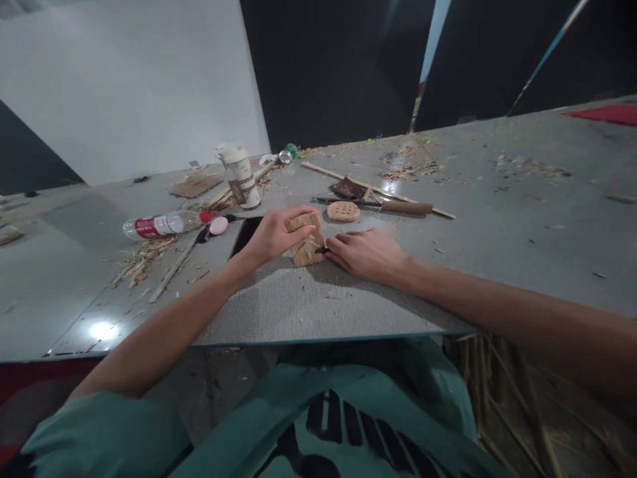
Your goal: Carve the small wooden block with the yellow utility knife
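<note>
My left hand (279, 235) grips a small wooden block (307, 251) from its left and top, with the thumb across its face. The block stands tilted on the grey table near the front edge. Just right of it, my right hand (365, 254) has its fingers closed round a thin dark tool (322, 250), whose tip touches the block's lower right. Most of that tool is hidden in the fingers. Behind the hands lies a round wooden piece with holes (343, 211). A knife with a brown handle (407, 208) rests beyond my right hand.
A plastic bottle (164, 224) lies at the left, near a pink oval object (218, 226) and a dark phone-like slab (243, 237). Behind stand a white cup (241, 174) and a green can (287, 154). Wood shavings (144, 261) and sticks (173, 271) are scattered about the table (522, 259).
</note>
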Demonstrator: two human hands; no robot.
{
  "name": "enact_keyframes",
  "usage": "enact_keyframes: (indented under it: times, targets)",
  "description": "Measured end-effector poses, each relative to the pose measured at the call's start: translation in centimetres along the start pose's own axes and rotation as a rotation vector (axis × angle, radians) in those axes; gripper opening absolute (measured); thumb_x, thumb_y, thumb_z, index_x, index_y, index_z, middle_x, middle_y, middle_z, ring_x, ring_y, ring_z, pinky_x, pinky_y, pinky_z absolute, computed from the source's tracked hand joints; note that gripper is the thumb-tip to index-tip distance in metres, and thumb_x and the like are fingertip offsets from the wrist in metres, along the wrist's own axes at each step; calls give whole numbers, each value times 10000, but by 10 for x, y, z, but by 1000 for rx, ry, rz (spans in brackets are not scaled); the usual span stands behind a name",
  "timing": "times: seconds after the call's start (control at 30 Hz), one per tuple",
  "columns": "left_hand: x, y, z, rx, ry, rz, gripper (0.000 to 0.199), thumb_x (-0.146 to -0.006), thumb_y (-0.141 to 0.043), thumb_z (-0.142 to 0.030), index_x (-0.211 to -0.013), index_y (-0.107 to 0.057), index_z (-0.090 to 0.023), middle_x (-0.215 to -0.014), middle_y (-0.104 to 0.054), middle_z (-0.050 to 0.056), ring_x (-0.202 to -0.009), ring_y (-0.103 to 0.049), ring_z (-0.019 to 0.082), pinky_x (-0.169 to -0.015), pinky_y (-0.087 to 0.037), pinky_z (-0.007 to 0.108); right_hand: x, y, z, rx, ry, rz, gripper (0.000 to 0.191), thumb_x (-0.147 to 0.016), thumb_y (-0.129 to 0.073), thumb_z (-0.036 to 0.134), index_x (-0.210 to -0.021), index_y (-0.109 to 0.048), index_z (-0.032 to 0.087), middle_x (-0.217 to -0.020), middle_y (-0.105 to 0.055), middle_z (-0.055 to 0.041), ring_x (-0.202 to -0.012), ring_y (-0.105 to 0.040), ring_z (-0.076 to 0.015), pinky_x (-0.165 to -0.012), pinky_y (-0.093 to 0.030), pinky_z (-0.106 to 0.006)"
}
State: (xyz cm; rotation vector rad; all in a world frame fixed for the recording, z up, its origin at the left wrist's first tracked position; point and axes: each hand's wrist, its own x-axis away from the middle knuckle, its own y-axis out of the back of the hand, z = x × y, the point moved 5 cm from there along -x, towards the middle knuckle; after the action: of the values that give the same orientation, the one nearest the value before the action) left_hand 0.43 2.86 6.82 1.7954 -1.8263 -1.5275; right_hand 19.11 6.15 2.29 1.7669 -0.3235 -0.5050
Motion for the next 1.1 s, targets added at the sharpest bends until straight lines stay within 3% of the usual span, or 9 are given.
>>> enact_keyframes:
  times: [0.27,0.67,0.93,1.1]
  targets:
    - [1,-1,-2,61,-8,23,234,-973,-699,-318,-1180,-758,-227,-1079,-798,42,-970,-740,228,-853,-575,316,-1,3,0,-5,26,45,498,-1143,-279,491,-1161,-667,179,-945,-776,-115,-600,-558,-175,-603,-165,-366]
    - [1,-1,-4,58,1,36,273,-973,-695,-329,-1212,-759,-215,-1100,-805,57,-963,-736,229,-832,-572,314,-3,-2,-4,-10,84,53,520,-1128,-303,483,-1166,-715,168,-905,-781,-128,-624,-573,-189,-625,-203,-353]
    - [1,0,-2,8,-22,26,314,-973,-687,-352,-1245,-762,-214,-1115,-816,64,-959,-748,236,-833,-569,312,-4,-4,-5,-10,141,48,466,-1118,-358,470,-1146,-729,189,-843,-765,-97,-590,-539,-181,-623,-167,-357]
    - [0,0,1,0,-15,7,324,-961,-691,-354,-1246,-758,-215,-1174,-815,70,-1026,-753,248,-881,-578,319,-1,-6,-5,6,105,-3,497,-1138,-299,472,-1182,-693,173,-945,-780,-108,-617,-545,-174,-619,-143,-363]
